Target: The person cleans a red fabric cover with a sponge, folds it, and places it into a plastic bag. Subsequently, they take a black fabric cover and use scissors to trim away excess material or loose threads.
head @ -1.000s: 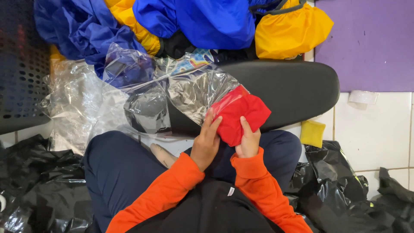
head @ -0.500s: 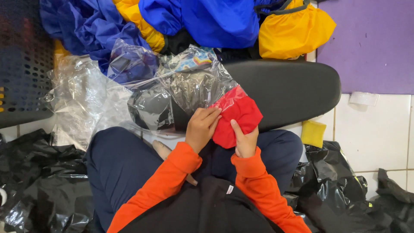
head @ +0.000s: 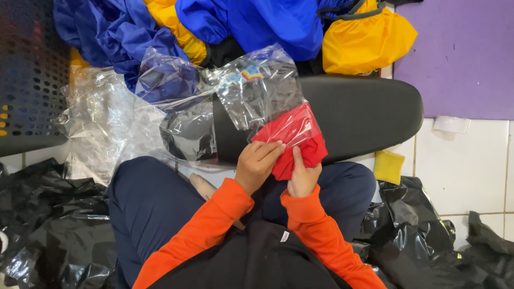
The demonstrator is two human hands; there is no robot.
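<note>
Cloth [head: 293, 144], red, half inside a clear bag [head: 262, 93], runs lower left to upper right; left hand [head: 258, 163] and right hand [head: 302, 176] both grip it, over a black seat [head: 369, 109] mid-frame, tiled floor [head: 460, 166] at right.

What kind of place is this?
Likely a garment packing spot. Both hands, left hand and right hand, hold a folded red cloth at a clear plastic bag; blue and yellow garments are piled behind.

Both hands close together at lap, left hand [head: 258, 163] fingers curled, right hand [head: 303, 176] thumb up, elbows bent
</note>
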